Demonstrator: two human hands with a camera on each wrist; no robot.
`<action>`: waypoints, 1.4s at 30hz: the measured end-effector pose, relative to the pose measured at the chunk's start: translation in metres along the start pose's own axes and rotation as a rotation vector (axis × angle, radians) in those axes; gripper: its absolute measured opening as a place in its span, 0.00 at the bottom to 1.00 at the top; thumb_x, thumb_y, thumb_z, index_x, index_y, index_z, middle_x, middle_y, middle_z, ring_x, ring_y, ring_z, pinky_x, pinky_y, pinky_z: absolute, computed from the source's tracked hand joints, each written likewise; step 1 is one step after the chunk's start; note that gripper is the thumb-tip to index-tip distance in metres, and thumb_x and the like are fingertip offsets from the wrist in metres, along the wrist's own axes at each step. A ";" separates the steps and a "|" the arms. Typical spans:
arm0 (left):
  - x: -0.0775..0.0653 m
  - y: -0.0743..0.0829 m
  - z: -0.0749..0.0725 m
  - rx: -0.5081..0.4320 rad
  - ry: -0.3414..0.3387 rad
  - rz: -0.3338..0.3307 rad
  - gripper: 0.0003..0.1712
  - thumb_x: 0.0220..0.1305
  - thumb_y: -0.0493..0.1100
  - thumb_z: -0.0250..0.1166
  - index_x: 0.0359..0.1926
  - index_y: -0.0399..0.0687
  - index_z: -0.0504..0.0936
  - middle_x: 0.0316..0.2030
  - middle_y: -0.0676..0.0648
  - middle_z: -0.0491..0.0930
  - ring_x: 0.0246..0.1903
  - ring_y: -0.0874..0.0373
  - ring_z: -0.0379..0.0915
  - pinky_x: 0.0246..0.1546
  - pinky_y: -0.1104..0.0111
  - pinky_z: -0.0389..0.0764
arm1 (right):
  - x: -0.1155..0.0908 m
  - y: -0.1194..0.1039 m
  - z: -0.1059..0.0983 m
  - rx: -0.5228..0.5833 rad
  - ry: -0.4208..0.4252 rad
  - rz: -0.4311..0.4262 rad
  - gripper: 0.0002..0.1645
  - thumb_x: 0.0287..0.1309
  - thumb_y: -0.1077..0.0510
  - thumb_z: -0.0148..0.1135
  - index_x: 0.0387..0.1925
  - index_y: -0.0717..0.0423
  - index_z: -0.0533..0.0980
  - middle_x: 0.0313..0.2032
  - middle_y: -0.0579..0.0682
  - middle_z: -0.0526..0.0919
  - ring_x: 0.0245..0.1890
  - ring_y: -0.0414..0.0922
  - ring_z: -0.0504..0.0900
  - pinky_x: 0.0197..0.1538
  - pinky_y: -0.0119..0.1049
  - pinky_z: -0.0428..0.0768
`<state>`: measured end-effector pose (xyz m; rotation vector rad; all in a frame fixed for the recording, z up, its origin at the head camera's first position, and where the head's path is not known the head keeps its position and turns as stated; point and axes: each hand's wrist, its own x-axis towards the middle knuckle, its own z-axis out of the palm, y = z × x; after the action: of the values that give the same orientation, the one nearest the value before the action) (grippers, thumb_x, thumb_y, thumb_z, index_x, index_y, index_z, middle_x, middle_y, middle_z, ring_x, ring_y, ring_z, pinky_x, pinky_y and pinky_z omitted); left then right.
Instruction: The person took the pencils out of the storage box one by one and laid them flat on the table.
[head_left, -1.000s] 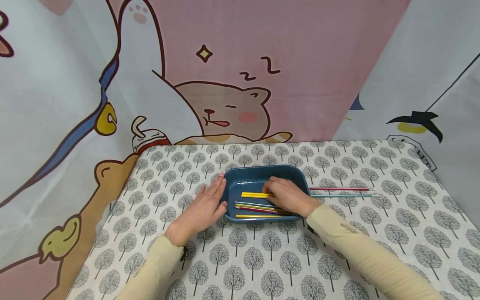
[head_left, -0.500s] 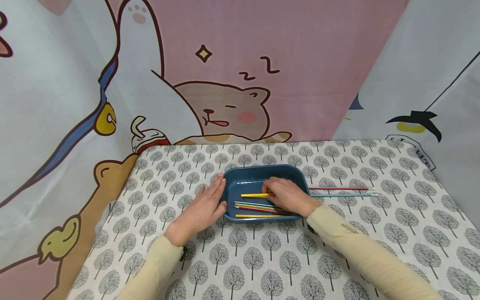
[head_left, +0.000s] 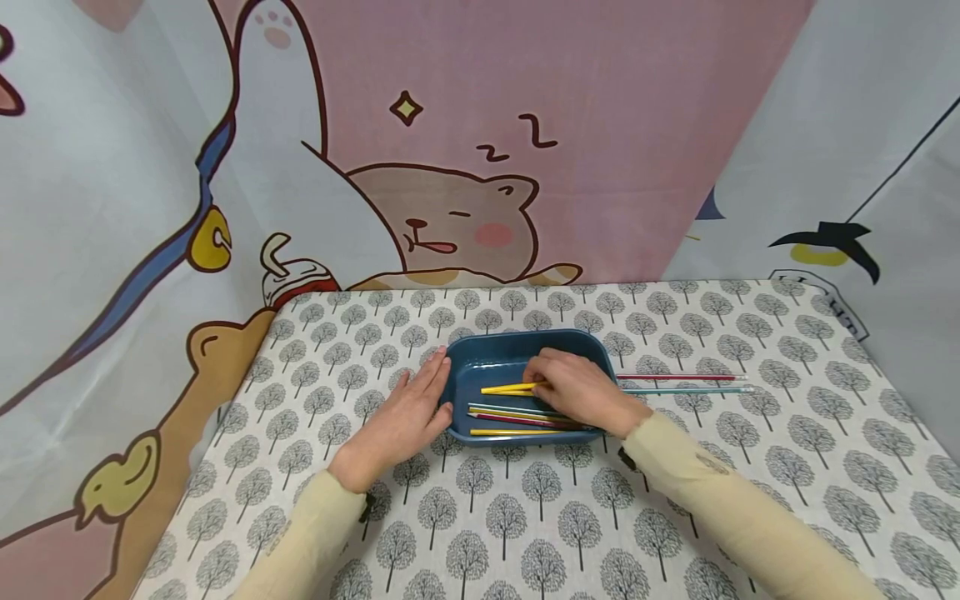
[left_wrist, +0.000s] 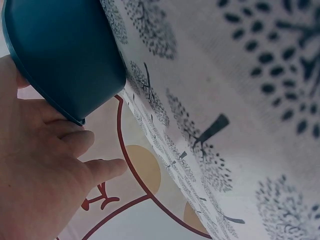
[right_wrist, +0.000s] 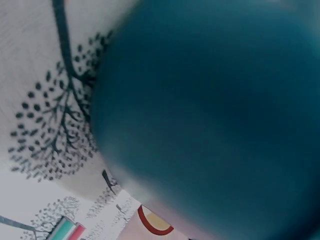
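Note:
A dark blue rectangular tray [head_left: 517, 337] sits on the cloth, with pencils lying lengthwise in it. My right hand [head_left: 579, 387] reaches inside and pinches yellow pencils [head_left: 504, 390], whose left ends show slightly splayed apart. Nearer me in the tray lie a maroon pencil [head_left: 495, 417], thin pale and yellow ones, and a single yellow pencil [head_left: 510, 432] by the front wall. My left hand [head_left: 405, 414] rests against the tray's left end with fingers extended; the left wrist view shows its fingers at the rim. In the right wrist view the tray wall [right_wrist: 210, 120] hides my right hand.
To the right of the tray, a red pencil [head_left: 678, 377] and a teal pencil [head_left: 686, 391] lie side by side on the tree-print tablecloth [head_left: 510, 517]. A cartoon-printed curtain [head_left: 600, 125] stands behind the table and along its sides.
The yellow pencils under my right hand have shifted from lying together to fanning slightly apart. My right wrist has moved a little to the right; my left hand stays put.

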<state>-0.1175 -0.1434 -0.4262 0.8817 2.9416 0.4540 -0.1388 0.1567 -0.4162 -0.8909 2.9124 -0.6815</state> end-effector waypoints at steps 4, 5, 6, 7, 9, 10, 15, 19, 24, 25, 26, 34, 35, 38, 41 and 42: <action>0.000 0.000 0.000 -0.001 -0.006 -0.003 0.41 0.78 0.50 0.53 0.80 0.34 0.51 0.82 0.40 0.44 0.79 0.44 0.47 0.74 0.39 0.56 | -0.003 -0.003 -0.006 0.000 0.022 -0.013 0.08 0.65 0.62 0.70 0.44 0.49 0.85 0.40 0.42 0.81 0.36 0.38 0.78 0.38 0.37 0.82; 0.000 0.000 0.000 -0.001 -0.006 -0.003 0.41 0.78 0.50 0.53 0.80 0.34 0.51 0.82 0.40 0.44 0.79 0.44 0.47 0.74 0.39 0.56 | -0.003 -0.004 -0.008 -0.002 0.025 -0.015 0.08 0.66 0.61 0.70 0.44 0.49 0.85 0.40 0.41 0.81 0.36 0.38 0.78 0.38 0.37 0.81; 0.000 0.000 0.000 -0.002 -0.007 -0.005 0.41 0.78 0.50 0.54 0.80 0.34 0.51 0.82 0.40 0.44 0.79 0.44 0.46 0.74 0.39 0.56 | -0.004 -0.005 -0.010 -0.001 0.029 -0.016 0.08 0.66 0.61 0.70 0.44 0.49 0.85 0.40 0.41 0.81 0.36 0.38 0.78 0.39 0.37 0.82; 0.000 0.000 0.000 -0.002 -0.006 -0.004 0.41 0.78 0.50 0.53 0.80 0.35 0.51 0.82 0.40 0.44 0.79 0.44 0.46 0.74 0.39 0.56 | -0.005 -0.006 -0.012 0.001 0.031 -0.017 0.08 0.66 0.61 0.70 0.45 0.49 0.85 0.40 0.41 0.81 0.36 0.38 0.78 0.39 0.37 0.82; 0.000 0.000 0.000 0.001 -0.005 -0.004 0.40 0.78 0.50 0.53 0.80 0.35 0.50 0.82 0.40 0.44 0.79 0.44 0.47 0.74 0.39 0.56 | -0.006 -0.007 -0.015 -0.002 0.036 -0.019 0.08 0.66 0.61 0.70 0.45 0.48 0.85 0.40 0.41 0.81 0.37 0.38 0.79 0.40 0.38 0.82; 0.000 0.000 0.000 0.003 -0.002 -0.001 0.40 0.78 0.50 0.53 0.80 0.35 0.51 0.82 0.39 0.45 0.79 0.44 0.47 0.74 0.39 0.56 | -0.007 -0.007 -0.016 -0.004 0.040 -0.021 0.08 0.65 0.61 0.70 0.45 0.48 0.85 0.41 0.41 0.81 0.37 0.38 0.80 0.41 0.38 0.83; 0.000 0.000 0.000 0.001 0.006 0.007 0.40 0.78 0.49 0.54 0.80 0.34 0.51 0.81 0.38 0.46 0.79 0.43 0.48 0.74 0.38 0.56 | -0.011 -0.009 -0.023 -0.001 0.070 -0.034 0.09 0.65 0.61 0.71 0.46 0.49 0.86 0.43 0.42 0.83 0.40 0.40 0.81 0.43 0.40 0.84; 0.000 -0.001 0.000 -0.002 0.009 0.008 0.40 0.78 0.49 0.53 0.80 0.34 0.52 0.81 0.38 0.46 0.79 0.43 0.48 0.73 0.38 0.57 | -0.016 -0.010 -0.030 0.007 0.097 -0.040 0.10 0.64 0.61 0.71 0.46 0.49 0.86 0.43 0.42 0.83 0.41 0.40 0.81 0.43 0.40 0.83; 0.000 -0.001 0.000 -0.005 0.003 0.000 0.40 0.78 0.50 0.54 0.80 0.35 0.51 0.82 0.40 0.45 0.79 0.43 0.48 0.74 0.38 0.56 | -0.024 -0.010 -0.039 0.018 0.109 -0.025 0.10 0.64 0.60 0.72 0.47 0.48 0.87 0.44 0.42 0.84 0.41 0.40 0.82 0.44 0.41 0.83; 0.000 0.000 0.000 -0.006 0.002 -0.002 0.40 0.78 0.50 0.54 0.80 0.35 0.51 0.82 0.40 0.45 0.79 0.43 0.48 0.74 0.39 0.56 | -0.026 -0.010 -0.041 0.018 0.107 -0.016 0.10 0.65 0.60 0.71 0.47 0.48 0.87 0.45 0.42 0.84 0.41 0.40 0.82 0.45 0.42 0.83; 0.000 0.000 0.000 -0.006 0.001 -0.003 0.40 0.78 0.50 0.54 0.80 0.36 0.51 0.82 0.40 0.45 0.79 0.43 0.47 0.74 0.39 0.56 | -0.028 -0.010 -0.042 0.017 0.106 -0.009 0.10 0.65 0.59 0.71 0.48 0.49 0.87 0.45 0.42 0.84 0.42 0.41 0.82 0.46 0.43 0.83; -0.001 0.000 0.000 -0.005 0.001 -0.005 0.40 0.78 0.50 0.53 0.80 0.36 0.51 0.82 0.40 0.45 0.79 0.45 0.47 0.74 0.39 0.56 | -0.043 -0.007 -0.055 0.020 0.130 0.014 0.11 0.66 0.58 0.70 0.49 0.49 0.86 0.46 0.42 0.83 0.43 0.42 0.82 0.45 0.44 0.82; -0.001 0.000 0.000 -0.004 0.001 -0.004 0.40 0.78 0.50 0.53 0.80 0.36 0.51 0.82 0.40 0.45 0.79 0.45 0.47 0.74 0.39 0.56 | -0.045 -0.006 -0.056 0.017 0.141 0.008 0.11 0.65 0.59 0.71 0.48 0.49 0.86 0.46 0.42 0.83 0.42 0.42 0.82 0.44 0.44 0.82; -0.001 0.000 0.000 -0.003 0.000 -0.005 0.40 0.78 0.50 0.53 0.80 0.36 0.50 0.82 0.41 0.44 0.79 0.44 0.46 0.74 0.39 0.56 | -0.051 -0.003 -0.060 0.007 0.173 -0.010 0.11 0.64 0.60 0.72 0.47 0.49 0.86 0.44 0.43 0.84 0.41 0.41 0.82 0.43 0.44 0.83; -0.001 0.000 0.000 0.000 -0.004 -0.008 0.40 0.79 0.50 0.53 0.80 0.37 0.49 0.82 0.41 0.44 0.79 0.44 0.46 0.74 0.39 0.55 | -0.057 0.000 -0.064 0.000 0.191 -0.006 0.11 0.64 0.61 0.72 0.47 0.49 0.86 0.44 0.42 0.84 0.40 0.40 0.83 0.42 0.43 0.83; -0.001 0.000 0.000 -0.002 -0.005 -0.009 0.40 0.79 0.50 0.53 0.80 0.37 0.49 0.82 0.41 0.44 0.79 0.44 0.46 0.74 0.39 0.55 | -0.058 0.001 -0.065 -0.002 0.194 -0.002 0.10 0.64 0.61 0.71 0.47 0.49 0.86 0.43 0.42 0.83 0.40 0.40 0.83 0.41 0.43 0.82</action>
<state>-0.1167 -0.1435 -0.4260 0.8683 2.9391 0.4530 -0.0997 0.2149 -0.3636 -0.8741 3.0806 -0.8081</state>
